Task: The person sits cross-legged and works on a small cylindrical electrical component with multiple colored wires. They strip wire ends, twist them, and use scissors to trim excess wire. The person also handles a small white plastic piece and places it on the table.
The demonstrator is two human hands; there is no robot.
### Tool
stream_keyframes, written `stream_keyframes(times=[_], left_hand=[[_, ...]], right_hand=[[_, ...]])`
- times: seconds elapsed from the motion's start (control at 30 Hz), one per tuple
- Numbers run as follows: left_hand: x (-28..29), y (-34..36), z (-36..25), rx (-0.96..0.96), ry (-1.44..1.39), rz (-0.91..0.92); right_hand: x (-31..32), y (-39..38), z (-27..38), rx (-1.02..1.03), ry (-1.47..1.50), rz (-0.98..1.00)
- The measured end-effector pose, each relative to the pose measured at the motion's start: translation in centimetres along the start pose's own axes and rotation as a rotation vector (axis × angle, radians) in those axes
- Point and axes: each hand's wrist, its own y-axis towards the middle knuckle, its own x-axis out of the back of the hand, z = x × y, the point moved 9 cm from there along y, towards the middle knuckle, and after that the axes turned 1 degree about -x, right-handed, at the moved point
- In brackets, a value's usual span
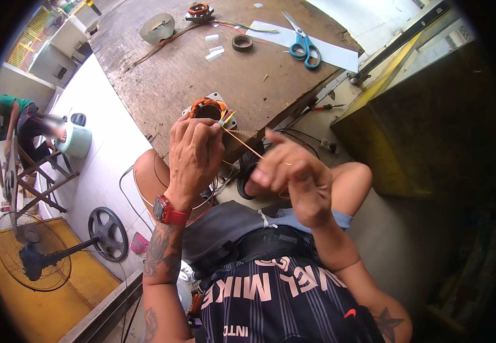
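Pale-green tub (76,143), contents unclear; right hand (298,176) holds string (245,144).

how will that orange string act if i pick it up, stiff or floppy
The orange string is probably floppy: it runs straight between the wire bundle and the right hand, likely from tension, while a short bit curls by the fingers. It also looks thin, so I'd expect it to be very light.

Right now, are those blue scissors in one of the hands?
No, the blue-handled scissors lie partly on a white strip on the table, apart from the left hand and the right hand.
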Motion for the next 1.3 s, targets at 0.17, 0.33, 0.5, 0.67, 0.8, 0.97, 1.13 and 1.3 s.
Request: stream_keyframes(times=[0.17,0.33,0.5,0.67,0.8,0.97,1.13,1.3], left_hand=[[-0.1,0.1,-0.1,-0.06,0.054,0.022],[-0.2,0.5,0.3,-0.094,0.088,0.066],[-0.4,0.6,0.7,-0.055,0.076,0.081],[-0.4,0.4,0.7,-0.049,0.063,0.077],[-0.4,0.3,0.8,-0.071,0.053,0.067],[-0.6,0.4,0.5,-0.043,0.053,0.122],[0.2,0.9,-0.8,-0.031,0.069,0.072],[0.1,0.9,-1.3,-0.109,0.16,0.068]], right_hand=[[1.2,-0.8,-4.6,-0.398,-0.43,-0.143],[-0.6,-0.2,-8.8,-0.662,-0.086,0.029],[-0.5,-1.5,-11.1,-0.831,0.025,-0.031],[0.1,-2.0,-11.6,-0.727,-0.035,-0.049],[0.3,-1.9,-10.6,-0.662,-0.048,0.039],[0.9,-1.4,-9.8,-0.648,-0.15,0.044],[1.3,-1.6,-12.4,-0.643,-0.139,0.007],[2.0,-2.0,-11.0,-0.558,-0.108,0.048]])
